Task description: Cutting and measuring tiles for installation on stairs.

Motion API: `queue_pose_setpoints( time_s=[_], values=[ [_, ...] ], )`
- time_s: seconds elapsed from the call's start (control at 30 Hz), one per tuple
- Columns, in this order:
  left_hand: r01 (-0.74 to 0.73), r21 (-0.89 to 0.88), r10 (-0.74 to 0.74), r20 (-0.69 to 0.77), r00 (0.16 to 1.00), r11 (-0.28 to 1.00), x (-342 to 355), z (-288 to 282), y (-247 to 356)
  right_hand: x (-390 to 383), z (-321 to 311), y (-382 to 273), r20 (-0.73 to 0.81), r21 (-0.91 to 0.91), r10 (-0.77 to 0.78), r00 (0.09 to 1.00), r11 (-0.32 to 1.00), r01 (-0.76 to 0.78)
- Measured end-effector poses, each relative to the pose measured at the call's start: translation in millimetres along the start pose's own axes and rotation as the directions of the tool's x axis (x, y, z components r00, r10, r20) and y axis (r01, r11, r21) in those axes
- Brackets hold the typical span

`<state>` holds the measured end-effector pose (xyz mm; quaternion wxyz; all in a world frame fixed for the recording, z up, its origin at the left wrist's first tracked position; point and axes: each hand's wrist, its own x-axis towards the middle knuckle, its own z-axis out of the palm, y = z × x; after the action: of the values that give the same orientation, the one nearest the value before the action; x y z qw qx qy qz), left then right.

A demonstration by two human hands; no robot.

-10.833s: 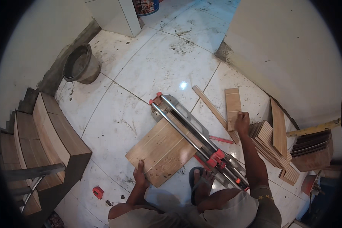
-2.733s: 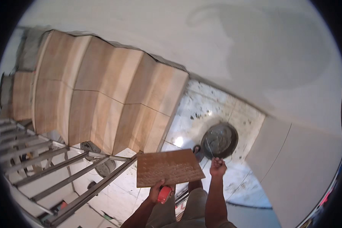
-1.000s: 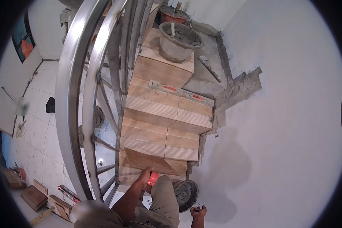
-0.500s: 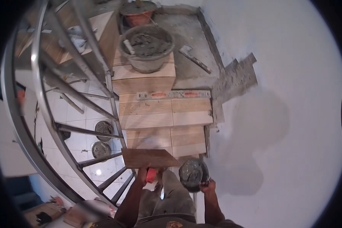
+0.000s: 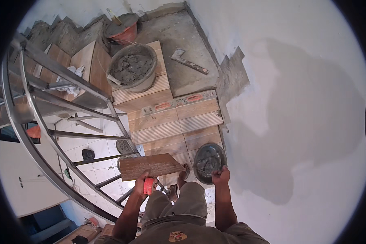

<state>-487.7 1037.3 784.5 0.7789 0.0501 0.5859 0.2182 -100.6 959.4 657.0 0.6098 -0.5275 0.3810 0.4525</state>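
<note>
My left hand (image 5: 142, 183) is closed around the lower edge of a brown tile (image 5: 150, 166) with one slanted end. Against the same hand sits a red, rounded case that looks like a tape measure (image 5: 149, 186). My right hand (image 5: 221, 175) grips the rim of a black bucket (image 5: 199, 174) with wet grey cement (image 5: 210, 157) inside. It hangs over the tiled stairs beside the white wall. One foot (image 5: 184, 173) shows on a step between tile and bucket.
Wood-look stair treads (image 5: 158, 126) rise ahead, a spirit level (image 5: 179, 102) lying across one. Above stand a large mortar bucket (image 5: 144, 83) and a red bucket (image 5: 128, 35); a hammer-like tool (image 5: 189, 63) lies on bare concrete. A metal railing (image 5: 79, 107) curves along the left.
My body has come forward up the stairs and the view has turned. Tile and black bucket remain in my hands; the bucket now hangs higher, more over the treads.
</note>
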Motion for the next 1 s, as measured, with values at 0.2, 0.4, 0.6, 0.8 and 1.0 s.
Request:
queue_pose_setpoints(
  time_s=[0.2,0.4,0.6,0.8,1.0],
  values=[
    [0.141,-0.196,-0.105,0.186,0.977,0.97,20,4,-14,11,59,-17,0.037,0.053,0.007,0.999,0.999,-0.009],
    [0.226,-0.186,-0.193,0.18,0.965,0.956,20,1,-35,48,92,-14,-0.029,0.073,-0.013,0.999,0.997,0.015],
    [0.217,-0.291,-0.147,0.244,0.959,0.932,17,4,-38,91,115,-23,0.003,0.075,-0.03,1.0,0.997,0.03],
    [0.225,-0.278,-0.154,0.257,0.954,0.934,20,4,-37,92,114,-20,-0.031,0.071,0.003,1.0,0.997,-0.001],
    [0.214,-0.264,-0.153,0.232,0.961,0.94,18,13,-22,79,117,-16,-0.047,0.056,-0.017,0.999,0.998,0.019]
  ],
)
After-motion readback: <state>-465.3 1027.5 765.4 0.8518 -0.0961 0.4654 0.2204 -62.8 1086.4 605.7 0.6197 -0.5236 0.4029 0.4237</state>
